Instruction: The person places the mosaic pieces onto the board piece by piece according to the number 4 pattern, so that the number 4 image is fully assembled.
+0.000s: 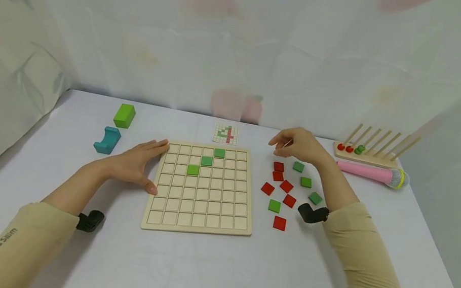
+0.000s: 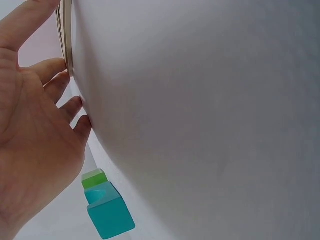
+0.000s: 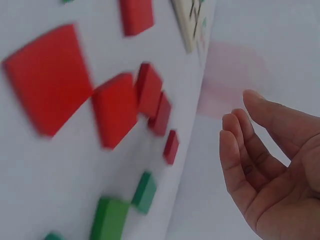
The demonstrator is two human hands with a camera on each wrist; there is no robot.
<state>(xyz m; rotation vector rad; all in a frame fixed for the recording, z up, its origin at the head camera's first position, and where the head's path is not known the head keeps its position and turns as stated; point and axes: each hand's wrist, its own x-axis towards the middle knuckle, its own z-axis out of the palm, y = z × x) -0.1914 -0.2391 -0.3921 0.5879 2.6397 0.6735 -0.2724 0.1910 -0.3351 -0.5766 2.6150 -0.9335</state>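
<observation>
A wooden grid board (image 1: pixel 202 194) lies on the table with three green tiles on it, one of them a bright green tile (image 1: pixel 193 170). My left hand (image 1: pixel 134 163) (image 2: pixel 42 125) is spread at the board's left edge, thumb and fingertips touching it. Past the board's right side, my right hand (image 1: pixel 297 144) (image 3: pixel 275 167) hovers with fingers loosely bent and nothing visible between them. Just below it lie loose red tiles (image 1: pixel 278 166) (image 3: pixel 50 80) and green tiles (image 1: pixel 306 182) (image 3: pixel 109 220). A small pattern card (image 1: pixel 226 134) sits behind the board.
At the left stand a green block (image 1: pixel 125 116) (image 2: pixel 94 178) and a teal curved block (image 1: pixel 107 140) (image 2: pixel 111 215). A pegged wooden rack (image 1: pixel 366 159) with red and green beads and a pink toy microphone (image 1: pixel 366 172) are at the back right. A curtain (image 1: pixel 248 44) hangs behind the table.
</observation>
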